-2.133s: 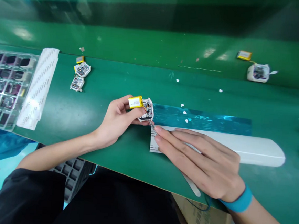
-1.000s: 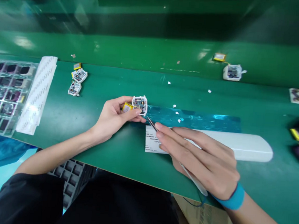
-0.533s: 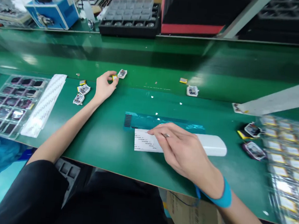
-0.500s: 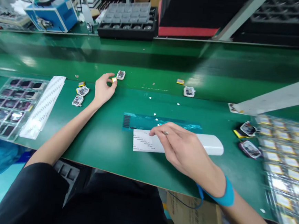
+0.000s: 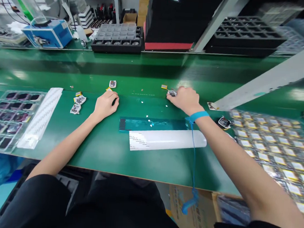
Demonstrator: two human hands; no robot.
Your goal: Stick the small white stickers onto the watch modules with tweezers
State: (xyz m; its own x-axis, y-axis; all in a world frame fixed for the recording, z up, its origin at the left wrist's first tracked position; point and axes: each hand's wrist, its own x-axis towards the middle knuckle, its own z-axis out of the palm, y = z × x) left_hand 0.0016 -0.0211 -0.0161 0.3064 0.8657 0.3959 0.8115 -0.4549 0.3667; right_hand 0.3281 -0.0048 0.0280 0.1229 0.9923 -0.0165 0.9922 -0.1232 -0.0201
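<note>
1. The right hand [image 5: 186,100] is reaching out to the far strip of the green tabletop [image 5: 107,152], with its fingers curling over a small white module [image 5: 172,93]. The grip is touching that module, but I cannot tell whether it is actually closing on it.
2. A small yellow battery [image 5: 164,87] is lying just beside the module, on its far left side.
3. A blue wrist strap [image 5: 197,115] is circling the right wrist, and its coiled cord is hanging down past the tabletop edge.
4. The left hand [image 5: 105,103] is resting on the tabletop, loosely curled and holding nothing.
5. Another white module [image 5: 112,84] with a yellow piece is lying just beyond the left fingertips, apart from them.
6. Two more modules [image 5: 77,104] are sitting left of that hand, near a white label sheet [image 5: 43,114] and a clear tray [image 5: 3,116].
7. A long white strip [image 5: 165,141] is lying between the arms, against a blue film [image 5: 153,124].
</note>
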